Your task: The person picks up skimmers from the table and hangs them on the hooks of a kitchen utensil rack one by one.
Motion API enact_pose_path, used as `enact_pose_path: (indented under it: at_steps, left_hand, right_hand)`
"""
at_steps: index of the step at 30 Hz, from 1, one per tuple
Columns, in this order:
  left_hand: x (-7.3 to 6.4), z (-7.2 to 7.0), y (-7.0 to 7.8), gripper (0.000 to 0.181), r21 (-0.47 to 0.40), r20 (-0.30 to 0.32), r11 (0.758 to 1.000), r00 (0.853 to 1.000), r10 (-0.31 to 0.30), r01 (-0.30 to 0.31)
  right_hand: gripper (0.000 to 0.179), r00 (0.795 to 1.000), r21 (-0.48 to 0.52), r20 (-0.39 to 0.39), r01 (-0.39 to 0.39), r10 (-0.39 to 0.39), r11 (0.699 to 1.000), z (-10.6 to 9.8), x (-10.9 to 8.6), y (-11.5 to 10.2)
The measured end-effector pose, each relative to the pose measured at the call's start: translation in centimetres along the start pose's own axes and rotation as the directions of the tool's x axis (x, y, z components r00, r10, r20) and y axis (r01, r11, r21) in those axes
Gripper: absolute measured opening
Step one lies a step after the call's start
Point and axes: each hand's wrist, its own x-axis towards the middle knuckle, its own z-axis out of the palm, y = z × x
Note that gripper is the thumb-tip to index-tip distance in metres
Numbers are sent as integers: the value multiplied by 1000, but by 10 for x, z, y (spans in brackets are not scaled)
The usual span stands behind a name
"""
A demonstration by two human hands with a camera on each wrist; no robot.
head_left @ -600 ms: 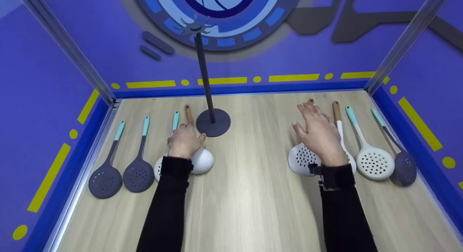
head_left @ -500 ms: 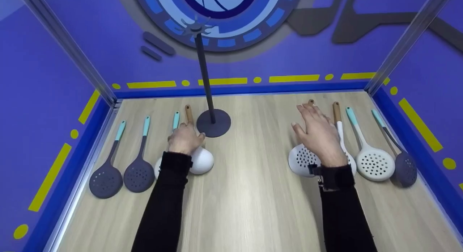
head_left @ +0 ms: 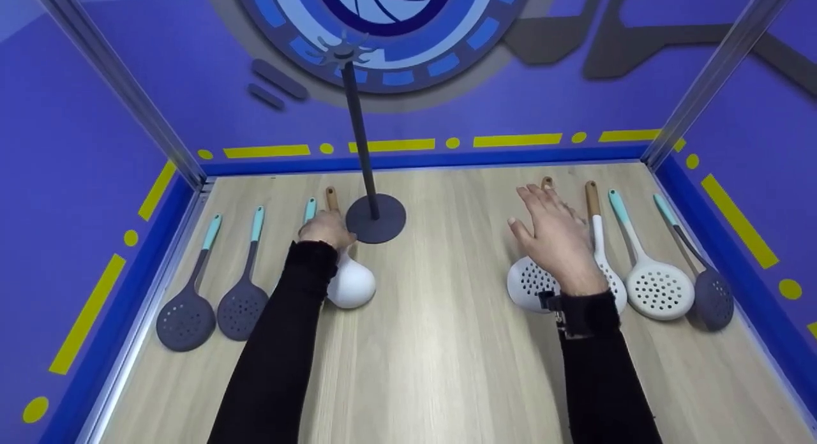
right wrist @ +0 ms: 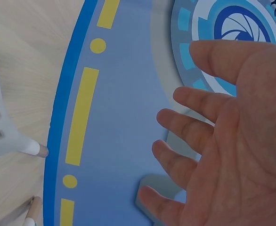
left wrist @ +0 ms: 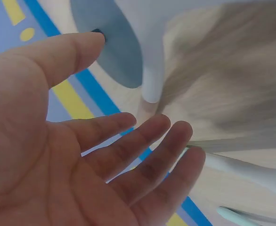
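Observation:
My left hand (head_left: 327,229) is over the handle of a white ladle (head_left: 352,284) with a wooden grip end. In the left wrist view, the fingers of the left hand (left wrist: 86,155) are loosely extended and the thumb stands apart, with the ladle's handle (left wrist: 153,70) beyond the fingertips. A mint-handled utensil (head_left: 310,208) lies just left of it, its head hidden by the sleeve. My right hand (head_left: 555,243) hovers with spread fingers over a white slotted skimmer (head_left: 528,284), covering much of its handle. In the right wrist view, the palm (right wrist: 237,141) holds nothing.
A dark stand (head_left: 376,221) with a hooked top rises at the back, close right of the left hand. Two dark skimmers (head_left: 185,323) (head_left: 242,309) lie left. Right are a wooden-handled white slotted utensil (head_left: 599,240), a cream skimmer (head_left: 660,291) and a dark slotted spoon (head_left: 713,300). Walls enclose the table.
My left hand has moved forward along the ladle's handle, uncovering more of its bowl, while the sleeve now hides the neighbouring utensil's head. The right hand has shifted only slightly.

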Motion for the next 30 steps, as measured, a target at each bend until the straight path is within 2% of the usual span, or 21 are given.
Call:
enact_pose_path:
  at_steps: [8,11,12,14,18,19,21,23,25,26,28,30]
  left_hand:
    - [4,2,6,48,45,29,998,998,-48,47]
    - [15,5,0,37,54,58,997,997,-53,50]
    - [34,15,-10,33,61,59,997,997,-44,41]
    - [58,26,-22,29,52,67,998,997,-32,28]
    - [119,56,-54,28,16,85,1000,996,-5,4]
    - [121,56,-55,27,0,92,1000,996,-7,7]
    - [141,67,-66,26,-17,93,1000,996,1,0]
    - [151,73,-72,27,-29,83,1000,996,13,-10]
    - [152,73,-75,29,-39,84,999,996,15,-12]
    - [148,71,-74,30,-56,84,998,996,10,-6]
    - [121,56,-62,28,-103,105,994,994,-10,21]
    - [88,39,-47,20,-170,121,984,992,-35,55]
  right_hand:
    - [72,1000,-9,8,2,-2,1000,2,0,-3]
    - [72,1000,-8,13,2,-2,1000,2,0,-3]
    - [72,1000,-8,14,2,-2,1000,2,0,-3]
    - [72,1000,-7,15,3,-3,1000,2,0,-4]
    - [71,1000,-10,11,10,-10,1000,2,0,-5]
    - [71,1000,-10,11,11,-11,1000,2,0,-5]
    - [71,1000,-11,9,15,-14,1000,3,0,-6]
    - [71,1000,-9,8,18,-18,1000,3,0,-8]
    - [71,1000,-4,7,22,-22,1000,4,-1,-9]
    - [71,1000,-2,7,24,-24,1000,5,-1,-9]
    - [71,1000,3,6,29,-29,1000,5,-2,-10]
    - [71,999,1,2,34,-34,999,6,-3,-10]
